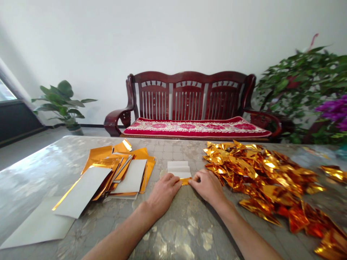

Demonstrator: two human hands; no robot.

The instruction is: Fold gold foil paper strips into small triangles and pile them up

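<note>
On the marble-patterned table (173, 231), a small sheet of gold foil paper (179, 170) lies white side up, partly folded. My left hand (163, 190) and my right hand (206, 184) both press and pinch its near edge, where a strip of gold shows between the fingertips. Both hands have their fingers curled down onto the paper.
A loose stack of flat gold-and-white sheets (119, 171) lies to the left, with a large white sheet (40, 225) nearer the edge. A heap of folded gold pieces (268, 180) covers the right side. Beyond the table stand a red wooden bench (189, 108) and potted plants (63, 104).
</note>
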